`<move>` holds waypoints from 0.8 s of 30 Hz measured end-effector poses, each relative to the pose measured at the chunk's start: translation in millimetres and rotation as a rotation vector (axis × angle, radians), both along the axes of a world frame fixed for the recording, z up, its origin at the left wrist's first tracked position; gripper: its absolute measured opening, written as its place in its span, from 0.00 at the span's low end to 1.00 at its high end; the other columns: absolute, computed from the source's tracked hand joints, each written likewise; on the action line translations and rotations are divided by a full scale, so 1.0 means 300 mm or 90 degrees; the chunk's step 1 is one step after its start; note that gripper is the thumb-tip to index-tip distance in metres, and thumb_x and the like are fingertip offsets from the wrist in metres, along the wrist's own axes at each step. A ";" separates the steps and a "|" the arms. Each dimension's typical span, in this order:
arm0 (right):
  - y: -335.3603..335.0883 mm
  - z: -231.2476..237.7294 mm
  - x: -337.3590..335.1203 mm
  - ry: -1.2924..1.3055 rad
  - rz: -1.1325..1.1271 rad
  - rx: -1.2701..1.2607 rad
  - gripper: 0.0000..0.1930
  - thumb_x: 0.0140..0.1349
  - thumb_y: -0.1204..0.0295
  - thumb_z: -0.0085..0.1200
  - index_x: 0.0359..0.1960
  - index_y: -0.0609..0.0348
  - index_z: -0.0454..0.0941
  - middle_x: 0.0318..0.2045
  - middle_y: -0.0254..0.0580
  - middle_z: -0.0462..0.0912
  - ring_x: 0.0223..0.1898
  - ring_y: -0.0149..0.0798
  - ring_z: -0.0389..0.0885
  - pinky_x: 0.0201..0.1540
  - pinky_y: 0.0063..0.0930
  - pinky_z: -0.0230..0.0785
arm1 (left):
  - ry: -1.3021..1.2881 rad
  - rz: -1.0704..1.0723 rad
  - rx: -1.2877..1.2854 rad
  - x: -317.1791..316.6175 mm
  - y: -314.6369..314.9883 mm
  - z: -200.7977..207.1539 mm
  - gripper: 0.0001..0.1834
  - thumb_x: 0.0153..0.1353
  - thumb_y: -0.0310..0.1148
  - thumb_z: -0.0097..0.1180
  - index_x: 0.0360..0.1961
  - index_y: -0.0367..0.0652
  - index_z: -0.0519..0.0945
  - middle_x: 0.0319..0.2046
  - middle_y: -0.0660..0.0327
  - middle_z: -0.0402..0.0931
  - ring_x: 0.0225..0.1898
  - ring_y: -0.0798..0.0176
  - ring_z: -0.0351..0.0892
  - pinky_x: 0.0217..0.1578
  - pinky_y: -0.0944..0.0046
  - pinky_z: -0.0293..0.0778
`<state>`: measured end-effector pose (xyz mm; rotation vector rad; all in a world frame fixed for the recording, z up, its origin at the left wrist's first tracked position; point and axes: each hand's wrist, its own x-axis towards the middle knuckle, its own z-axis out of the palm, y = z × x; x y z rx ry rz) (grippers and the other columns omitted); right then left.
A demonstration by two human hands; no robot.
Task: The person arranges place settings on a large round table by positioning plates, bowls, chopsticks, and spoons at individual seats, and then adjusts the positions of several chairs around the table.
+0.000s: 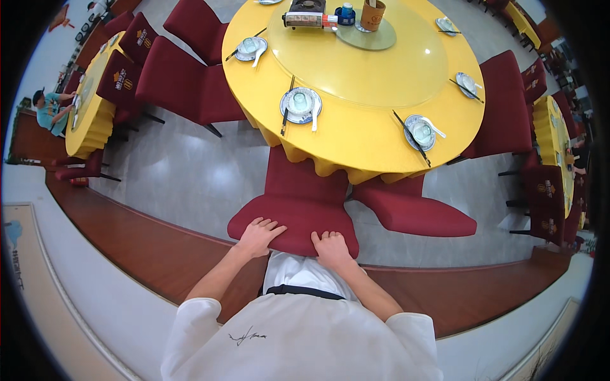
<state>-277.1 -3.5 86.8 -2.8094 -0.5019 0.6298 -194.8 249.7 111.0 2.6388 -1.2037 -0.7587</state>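
A dark red upholstered chair (295,216) stands right in front of me, its seat partly under the yellow tablecloth. My left hand (256,237) grips the left part of its backrest top, fingers laid over the edge. Toward the other end, my right hand (332,249) holds the same edge with its fingers bent over it. Both thumbs are hard to make out. Beyond the chair is a round table with a yellow cloth (375,143). Its closest place setting is a blue-and-white plate (301,119) with a glass bowl, white spoon and black chopsticks.
A second red chair (419,213) stands close on the right, and more red chairs (168,82) line the table's left side. A glass turntable (362,70) bears a portable stove (306,16). A person in teal (51,113) sits far left. Brown wooden flooring (171,244) borders grey tiles.
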 end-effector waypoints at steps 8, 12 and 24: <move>0.029 -0.002 -0.091 -0.018 -0.007 0.009 0.31 0.44 0.67 0.62 0.54 0.61 0.75 0.35 0.55 0.82 0.37 0.51 0.83 0.43 0.41 0.73 | -0.014 -0.003 0.007 -0.087 0.035 0.009 0.43 0.39 0.31 0.70 0.63 0.54 0.71 0.58 0.51 0.75 0.61 0.49 0.73 0.65 0.48 0.63; 0.059 -0.013 -0.121 -0.036 0.005 0.016 0.30 0.47 0.66 0.60 0.56 0.62 0.74 0.36 0.57 0.82 0.37 0.53 0.82 0.44 0.43 0.73 | -0.012 -0.013 0.016 -0.108 0.064 0.016 0.42 0.40 0.31 0.70 0.62 0.54 0.72 0.58 0.51 0.75 0.61 0.49 0.73 0.65 0.49 0.63; 0.135 -0.007 -0.185 0.018 0.021 0.004 0.25 0.56 0.69 0.52 0.56 0.64 0.74 0.36 0.58 0.82 0.38 0.55 0.83 0.43 0.43 0.75 | -0.016 -0.028 0.017 -0.170 0.138 0.013 0.42 0.40 0.30 0.68 0.62 0.54 0.72 0.57 0.51 0.76 0.60 0.49 0.74 0.65 0.49 0.62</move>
